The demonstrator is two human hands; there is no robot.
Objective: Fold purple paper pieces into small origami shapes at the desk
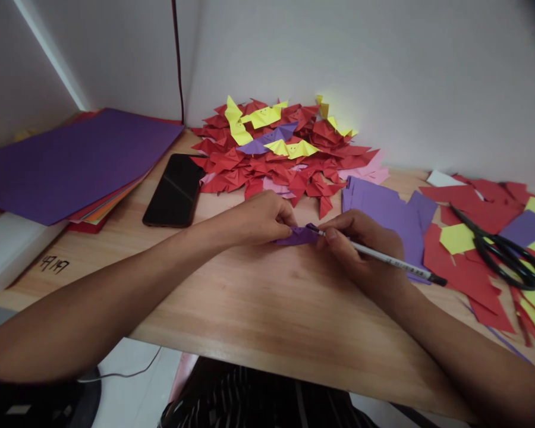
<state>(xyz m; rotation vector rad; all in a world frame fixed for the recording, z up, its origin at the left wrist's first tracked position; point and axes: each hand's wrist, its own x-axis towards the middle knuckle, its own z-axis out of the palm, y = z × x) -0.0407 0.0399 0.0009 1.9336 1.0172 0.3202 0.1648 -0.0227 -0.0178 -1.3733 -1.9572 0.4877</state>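
Note:
My left hand is closed, pinching a small folded purple paper piece against the wooden table. My right hand grips a white pen whose tip touches the purple piece. Both hands meet at the middle of the table.
A heap of folded red, yellow and purple paper figures lies at the back. A black phone lies to the left, beside a stack of coloured sheets. Purple squares, paper scraps and black scissors lie to the right.

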